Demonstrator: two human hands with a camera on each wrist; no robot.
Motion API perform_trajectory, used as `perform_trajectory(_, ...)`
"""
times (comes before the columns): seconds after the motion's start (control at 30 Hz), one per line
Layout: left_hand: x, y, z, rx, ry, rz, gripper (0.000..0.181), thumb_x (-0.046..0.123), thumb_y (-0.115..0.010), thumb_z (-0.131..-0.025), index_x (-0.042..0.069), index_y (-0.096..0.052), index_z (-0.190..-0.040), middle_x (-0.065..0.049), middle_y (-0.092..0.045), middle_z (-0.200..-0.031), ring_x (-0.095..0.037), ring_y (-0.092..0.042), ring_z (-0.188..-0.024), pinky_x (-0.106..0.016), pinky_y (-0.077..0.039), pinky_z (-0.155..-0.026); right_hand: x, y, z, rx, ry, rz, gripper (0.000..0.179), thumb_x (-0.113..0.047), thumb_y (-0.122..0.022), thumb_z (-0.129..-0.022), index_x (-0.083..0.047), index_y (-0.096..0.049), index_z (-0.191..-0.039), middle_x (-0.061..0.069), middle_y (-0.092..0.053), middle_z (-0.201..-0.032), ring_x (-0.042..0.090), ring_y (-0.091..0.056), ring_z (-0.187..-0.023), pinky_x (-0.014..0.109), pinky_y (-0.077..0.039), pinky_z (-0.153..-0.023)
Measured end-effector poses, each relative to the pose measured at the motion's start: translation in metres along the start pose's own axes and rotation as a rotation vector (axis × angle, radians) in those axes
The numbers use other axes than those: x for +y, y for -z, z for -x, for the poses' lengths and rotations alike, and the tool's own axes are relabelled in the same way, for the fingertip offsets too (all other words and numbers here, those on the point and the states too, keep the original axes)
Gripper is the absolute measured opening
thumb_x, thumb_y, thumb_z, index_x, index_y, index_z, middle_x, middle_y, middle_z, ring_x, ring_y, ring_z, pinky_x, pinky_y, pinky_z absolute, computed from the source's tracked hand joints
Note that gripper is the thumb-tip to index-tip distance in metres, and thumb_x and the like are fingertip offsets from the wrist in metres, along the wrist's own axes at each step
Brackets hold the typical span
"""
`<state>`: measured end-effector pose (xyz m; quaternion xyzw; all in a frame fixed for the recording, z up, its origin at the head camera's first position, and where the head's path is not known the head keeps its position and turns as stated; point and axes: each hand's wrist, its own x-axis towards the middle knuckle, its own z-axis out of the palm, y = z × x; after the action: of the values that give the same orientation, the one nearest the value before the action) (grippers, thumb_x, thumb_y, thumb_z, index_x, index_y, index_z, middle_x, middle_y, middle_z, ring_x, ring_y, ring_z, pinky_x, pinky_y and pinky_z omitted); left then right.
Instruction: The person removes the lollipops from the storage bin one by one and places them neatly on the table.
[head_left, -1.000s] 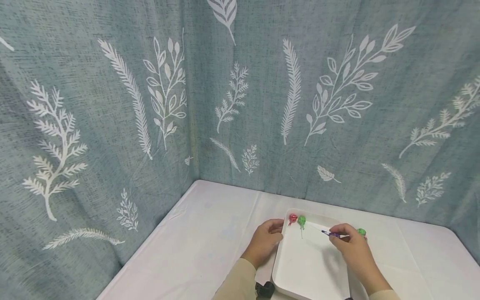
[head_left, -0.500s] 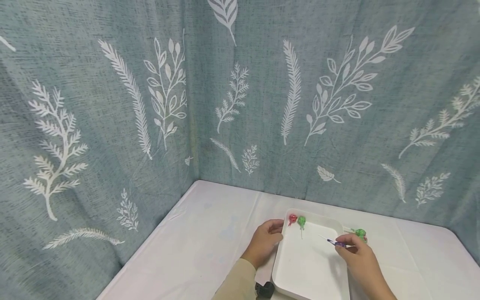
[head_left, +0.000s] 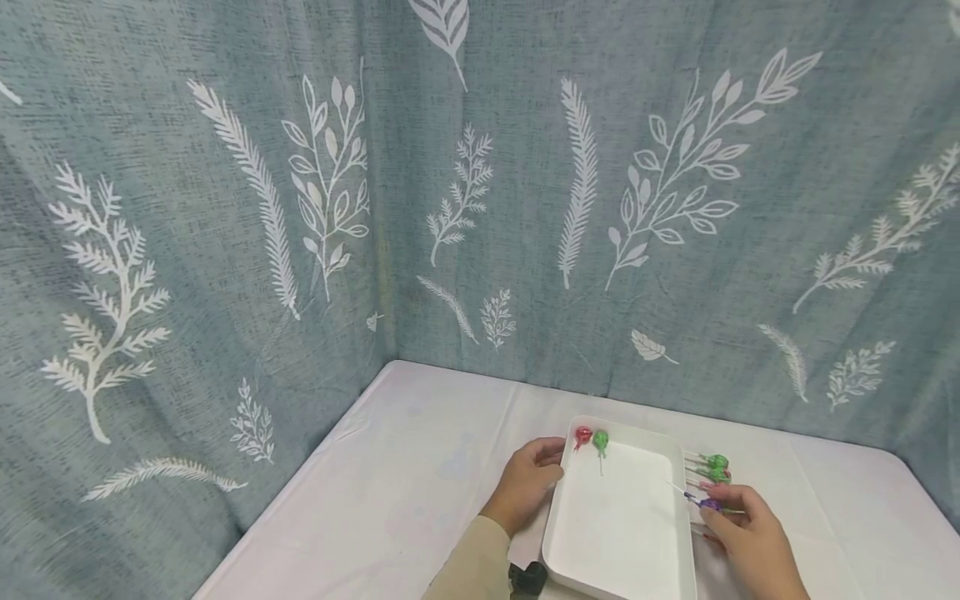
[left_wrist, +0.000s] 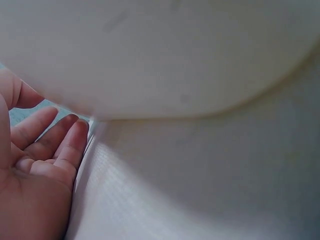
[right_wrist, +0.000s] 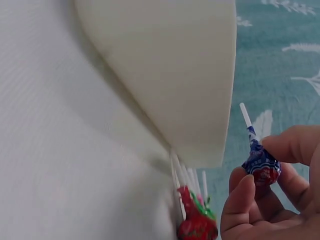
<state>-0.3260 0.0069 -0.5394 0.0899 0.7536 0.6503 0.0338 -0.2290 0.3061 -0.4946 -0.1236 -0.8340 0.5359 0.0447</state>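
My right hand (head_left: 750, 533) pinches a blue-purple wrapped lollipop (right_wrist: 262, 169) between thumb and fingers, its white stick pointing over the right rim of the white tray (head_left: 618, 533). My left hand (head_left: 523, 485) rests against the tray's left side; in the left wrist view its fingers (left_wrist: 73, 142) are loosely bent beside the tray wall. A red lollipop (head_left: 582, 435) and a green lollipop (head_left: 601, 442) lie side by side in the tray's far left corner.
Right of the tray, several lollipops lie in a row on the white-covered table (head_left: 420, 467), a green one (head_left: 717, 461) farthest back. A red-wrapped one (right_wrist: 197, 222) shows in the right wrist view. A patterned blue-green curtain (head_left: 517, 208) stands behind.
My right hand has moved right and nearer, carrying the blue-purple lollipop from above the tray to beyond its right rim. More of the lollipop row now shows. The left hand stays in place.
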Motion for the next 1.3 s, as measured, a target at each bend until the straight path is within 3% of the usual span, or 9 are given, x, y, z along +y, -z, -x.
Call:
perform_trajectory(0.23,0.000,0.000,-0.001,-0.002,0.001,0.000,0.049,0.011,-0.066,-0.094,0.010,-0.068,-0.143,0.000,-0.072,-0.132,-0.025,-0.067,-0.126,-0.052,-0.053,-0.111,0.014,0.013,0.005,0.007,-0.024,0.092,0.051,-0.027,-0.073,-0.105,0.009,-0.057,-0.138,0.019,-0.068,-0.126,0.014,-0.067,-0.093,0.029,-0.057,-0.070)
perform_trajectory(0.43,0.001,0.000,-0.003,-0.004,-0.009,-0.006,0.048,0.010,-0.067,-0.093,0.010,-0.069,-0.141,0.000,-0.072,-0.132,-0.025,-0.067,-0.126,-0.053,-0.052,-0.112,0.025,0.017,0.010,0.011,-0.058,0.029,0.045,-0.019,-0.077,-0.101,0.011,-0.061,-0.130,0.005,-0.073,-0.106,0.014,-0.066,-0.086,0.030,-0.059,-0.068)
perform_trajectory(0.6,0.000,-0.001,-0.003,-0.004,-0.004,-0.005,0.048,0.011,-0.067,-0.094,0.010,-0.069,-0.142,0.001,-0.073,-0.131,-0.024,-0.067,-0.126,-0.052,-0.053,-0.111,0.029,0.020,0.013,0.040,-0.090,-0.004,0.046,-0.019,-0.078,-0.099,0.009,-0.061,-0.131,0.002,-0.074,-0.100,0.016,-0.067,-0.083,0.030,-0.059,-0.067)
perform_trajectory(0.8,0.000,-0.001,-0.003,-0.003,0.001,-0.001,0.048,0.011,-0.068,-0.094,0.011,-0.069,-0.142,0.001,-0.073,-0.130,-0.023,-0.067,-0.125,-0.052,-0.053,-0.110,0.033,0.026,0.014,0.036,-0.128,0.053,0.048,-0.023,-0.078,-0.100,0.008,-0.059,-0.131,0.007,-0.072,-0.106,0.018,-0.064,-0.089,0.030,-0.056,-0.066)
perform_trajectory(1.07,0.004,0.000,-0.004,-0.009,-0.004,-0.005,0.049,0.011,-0.068,-0.094,0.010,-0.069,-0.143,0.000,-0.073,-0.131,-0.024,-0.067,-0.126,-0.051,-0.053,-0.110,0.043,0.024,0.012,0.008,-0.132,0.028,0.045,-0.015,-0.077,-0.100,0.010,-0.056,-0.132,0.007,-0.072,-0.103,0.019,-0.067,-0.086,0.032,-0.060,-0.067)
perform_trajectory(1.3,0.004,0.002,-0.004,-0.009,0.000,-0.020,0.047,0.012,-0.068,-0.095,0.010,-0.069,-0.142,-0.001,-0.073,-0.132,-0.024,-0.067,-0.126,-0.050,-0.053,-0.111,0.052,0.020,0.010,0.001,-0.141,0.063,0.044,-0.014,-0.081,-0.097,0.010,-0.059,-0.127,0.024,-0.066,-0.118,0.022,-0.070,-0.087,0.037,-0.062,-0.071)
